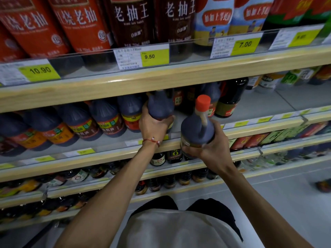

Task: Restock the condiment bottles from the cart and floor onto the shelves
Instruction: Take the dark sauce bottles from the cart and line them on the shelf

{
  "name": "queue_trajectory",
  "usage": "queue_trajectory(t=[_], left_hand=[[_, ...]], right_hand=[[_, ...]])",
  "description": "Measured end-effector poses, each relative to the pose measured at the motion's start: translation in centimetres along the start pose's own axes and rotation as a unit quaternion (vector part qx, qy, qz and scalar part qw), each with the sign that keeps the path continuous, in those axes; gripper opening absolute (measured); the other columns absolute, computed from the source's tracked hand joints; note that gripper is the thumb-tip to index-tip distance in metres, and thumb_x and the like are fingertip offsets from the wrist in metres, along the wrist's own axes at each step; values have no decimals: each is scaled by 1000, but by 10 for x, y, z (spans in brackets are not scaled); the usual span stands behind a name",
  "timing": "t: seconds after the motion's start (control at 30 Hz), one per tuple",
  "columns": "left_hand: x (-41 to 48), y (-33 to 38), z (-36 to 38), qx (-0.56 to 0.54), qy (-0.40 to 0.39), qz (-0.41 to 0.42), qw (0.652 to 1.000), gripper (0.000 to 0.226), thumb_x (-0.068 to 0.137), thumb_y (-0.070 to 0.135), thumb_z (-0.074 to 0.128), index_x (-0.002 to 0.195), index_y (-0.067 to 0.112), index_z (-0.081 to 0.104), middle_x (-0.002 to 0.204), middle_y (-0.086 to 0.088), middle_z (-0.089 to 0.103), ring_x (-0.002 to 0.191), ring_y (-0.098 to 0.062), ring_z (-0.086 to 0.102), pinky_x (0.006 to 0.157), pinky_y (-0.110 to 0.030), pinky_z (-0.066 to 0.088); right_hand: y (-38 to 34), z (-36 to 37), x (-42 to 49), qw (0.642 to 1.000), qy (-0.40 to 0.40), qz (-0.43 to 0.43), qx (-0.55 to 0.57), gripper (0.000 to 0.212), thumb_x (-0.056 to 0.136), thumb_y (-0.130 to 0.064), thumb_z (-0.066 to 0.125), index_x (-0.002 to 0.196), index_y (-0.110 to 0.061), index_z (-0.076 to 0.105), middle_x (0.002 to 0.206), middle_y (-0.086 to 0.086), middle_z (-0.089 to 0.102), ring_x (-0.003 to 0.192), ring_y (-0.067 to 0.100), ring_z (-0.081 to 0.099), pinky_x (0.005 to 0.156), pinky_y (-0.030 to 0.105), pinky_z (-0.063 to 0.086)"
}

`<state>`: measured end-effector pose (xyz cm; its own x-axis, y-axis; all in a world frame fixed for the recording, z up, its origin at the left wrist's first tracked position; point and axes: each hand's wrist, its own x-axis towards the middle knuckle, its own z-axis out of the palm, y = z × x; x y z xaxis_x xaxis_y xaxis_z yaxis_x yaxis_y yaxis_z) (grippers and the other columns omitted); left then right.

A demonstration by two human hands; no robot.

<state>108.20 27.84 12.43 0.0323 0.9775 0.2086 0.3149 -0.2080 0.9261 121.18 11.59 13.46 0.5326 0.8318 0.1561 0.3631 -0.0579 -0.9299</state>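
My left hand grips a dark soy sauce jug from below, holding it over the second shelf at the right end of a row of similar jugs. My right hand holds a second dark jug with an orange cap upright in front of the shelf's wooden edge, just right of the first. Both jugs have handles and coloured labels.
The shelf above carries large red and brown soy sauce bottles behind price tags. Bare shelf surface lies right of the jugs, with a dark bottle behind. Lower shelves hold small bottles. A bottle stands on the floor at right.
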Motion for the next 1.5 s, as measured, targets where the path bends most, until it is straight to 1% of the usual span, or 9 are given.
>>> queue_trajectory(t=[0.3,0.5,0.6,0.73,0.9,1.1,1.2,1.33,1.5], left_hand=[[-7,-3,-5,-16,-57,-43,997,90,63,28,97,139,13,52,129,2,66,112,-12,62,95,-26,50],[-61,2,-26,-87,-6,-105,991,65,82,4,80,140,11,52,133,-2,63,122,-14,62,105,-36,52],[-85,24,-39,-80,-153,-95,980,56,86,-13,68,135,14,61,129,-2,68,121,-14,65,97,-29,56],[-108,41,-41,-124,-310,-144,931,78,81,-27,64,143,17,48,107,13,76,103,4,66,84,-20,56],[-119,60,-33,-127,-279,-141,941,84,69,-11,87,144,6,52,122,3,73,111,-11,68,91,-22,53],[-129,75,-17,-90,-228,-107,964,75,69,-10,87,137,0,56,109,12,73,91,4,68,84,-20,56],[-128,80,-10,-53,-215,-92,971,81,69,-2,90,141,3,54,98,18,73,86,11,64,82,-22,57],[-113,91,-4,-3,-179,2,984,94,61,28,94,144,8,55,135,1,64,127,-12,60,105,-33,52],[-90,83,11,57,-121,76,988,91,68,21,93,147,3,51,120,-12,53,115,-21,60,103,-40,53]], right_hand=[[-6,-7,-12,1000,-11,10,5,97,57,-22,103,139,-20,52,125,-7,69,106,10,69,81,31,61],[-26,-22,-15,999,-42,17,8,93,59,-23,103,137,-19,53,126,-5,69,108,12,68,81,28,59],[-36,-30,-14,997,-71,27,7,84,61,-24,102,130,-24,54,123,-7,69,107,4,66,79,20,55],[-38,-40,-6,992,-114,39,24,83,63,-27,101,131,-20,55,122,-10,70,108,0,67,83,22,57],[-33,-64,11,962,-255,82,54,74,79,-11,90,140,-12,48,134,4,68,124,23,67,106,53,53],[-27,-88,21,936,-332,64,97,62,90,15,68,142,-7,45,133,2,65,122,8,65,100,24,53],[-28,-91,27,945,-310,50,88,72,82,13,77,144,-10,49,132,-4,67,122,3,64,100,23,52],[-23,-89,32,967,-243,1,71,78,77,-7,87,145,-22,52,133,-16,67,126,6,63,105,36,55],[-13,-72,47,983,-160,-78,36,77,81,-5,87,148,-16,51,143,-1,61,130,14,61,106,41,55]])
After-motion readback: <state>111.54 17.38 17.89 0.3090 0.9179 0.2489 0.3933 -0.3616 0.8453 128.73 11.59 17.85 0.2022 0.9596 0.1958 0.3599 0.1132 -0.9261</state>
